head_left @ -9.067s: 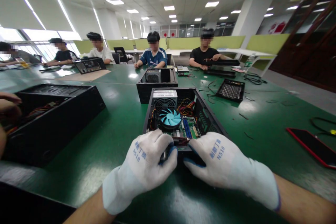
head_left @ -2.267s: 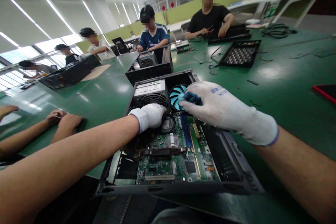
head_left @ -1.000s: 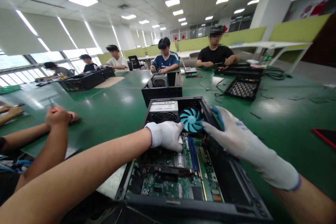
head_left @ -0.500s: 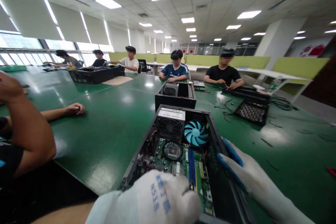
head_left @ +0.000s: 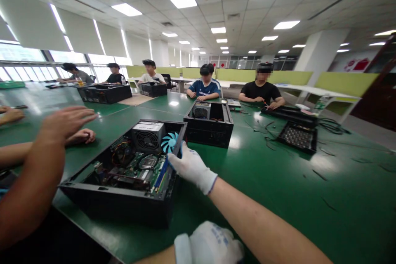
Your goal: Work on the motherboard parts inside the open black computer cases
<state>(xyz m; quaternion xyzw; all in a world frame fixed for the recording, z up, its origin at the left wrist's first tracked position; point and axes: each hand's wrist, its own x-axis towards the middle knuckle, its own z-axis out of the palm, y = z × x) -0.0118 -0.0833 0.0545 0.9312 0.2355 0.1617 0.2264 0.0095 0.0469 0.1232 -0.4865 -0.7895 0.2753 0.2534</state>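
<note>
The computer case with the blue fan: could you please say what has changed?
The computer case shifted left; its blue fan moved from the motherboard to beside the power supply. The left hand came away; the right hand holds the case's right side. The power supply stayed inside.

Yellow-green partitions line white desks beyond the coiled cables.
</note>
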